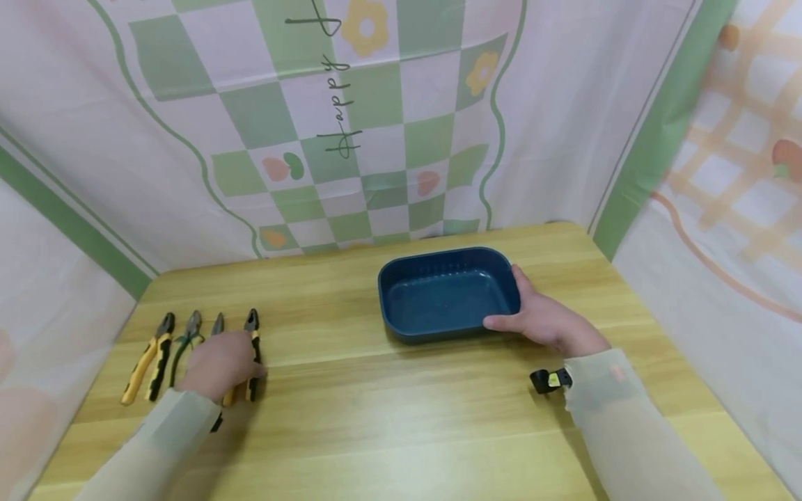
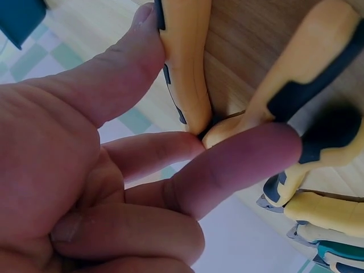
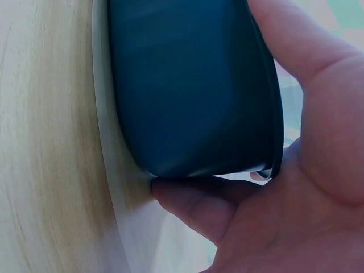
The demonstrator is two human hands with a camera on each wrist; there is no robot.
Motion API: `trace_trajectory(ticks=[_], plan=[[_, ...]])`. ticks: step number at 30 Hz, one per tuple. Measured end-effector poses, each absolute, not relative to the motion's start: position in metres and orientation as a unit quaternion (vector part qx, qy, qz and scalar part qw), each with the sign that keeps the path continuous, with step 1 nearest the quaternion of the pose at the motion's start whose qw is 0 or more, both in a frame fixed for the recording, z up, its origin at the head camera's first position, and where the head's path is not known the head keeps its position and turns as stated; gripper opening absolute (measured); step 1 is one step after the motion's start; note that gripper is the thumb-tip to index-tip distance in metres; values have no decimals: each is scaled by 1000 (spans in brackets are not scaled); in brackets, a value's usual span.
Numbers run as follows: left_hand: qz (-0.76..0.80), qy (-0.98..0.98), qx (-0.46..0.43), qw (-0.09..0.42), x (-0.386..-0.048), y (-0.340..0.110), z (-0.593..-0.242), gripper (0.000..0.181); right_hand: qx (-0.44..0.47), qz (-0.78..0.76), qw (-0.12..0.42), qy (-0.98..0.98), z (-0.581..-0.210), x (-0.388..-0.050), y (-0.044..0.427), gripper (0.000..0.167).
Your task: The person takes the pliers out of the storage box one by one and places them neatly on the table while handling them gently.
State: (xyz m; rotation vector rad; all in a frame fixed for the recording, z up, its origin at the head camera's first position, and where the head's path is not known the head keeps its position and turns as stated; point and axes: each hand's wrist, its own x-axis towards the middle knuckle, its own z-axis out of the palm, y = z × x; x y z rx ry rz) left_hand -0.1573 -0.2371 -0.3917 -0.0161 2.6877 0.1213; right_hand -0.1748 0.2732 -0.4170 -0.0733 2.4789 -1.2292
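Observation:
Several pliers lie in a row at the table's left. My left hand [image 1: 219,363] is over the right end of the row. Its thumb and fingers span the yellow-and-black handles of the rightmost pliers [image 1: 253,324]; in the left wrist view the thumb touches one handle [image 2: 190,62]. Partly under that hand lie narrow-tipped pliers [image 1: 217,324]. Farther left are green-handled pliers [image 1: 192,327] and yellow-and-black pliers [image 1: 164,335]. My right hand [image 1: 548,319] grips the right end of a dark blue plastic box [image 1: 432,332], with thumb at the front rim and fingers along the end wall.
The light wooden table [image 1: 376,417] is bounded at the back and sides by patterned cloth [image 1: 263,125]. A small black camera mount [image 1: 548,380] hangs by the right wrist. The box stands near the table's back edge.

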Motion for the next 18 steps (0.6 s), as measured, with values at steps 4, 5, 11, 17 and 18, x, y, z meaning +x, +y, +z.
trace_trajectory(ticks=[4, 5, 11, 17, 18], plan=[[48, 973, -11, 224, -157, -237, -393, 36, -25, -431, 188, 882, -417, -175, 273, 126], [46, 973, -11, 224, -157, -236, -393, 37, -25, -431, 188, 882, -417, -175, 273, 126], [46, 974, -9, 223, -160, -233, -392, 38, -21, -429, 192, 882, -414, -175, 274, 129], [31, 973, -9, 228, -163, -230, -392, 39, -24, -422, 199, 884, -412, -175, 269, 131], [27, 973, -10, 229, -163, -230, -392, 41, -27, -417, 199, 886, -412, -175, 267, 131]])
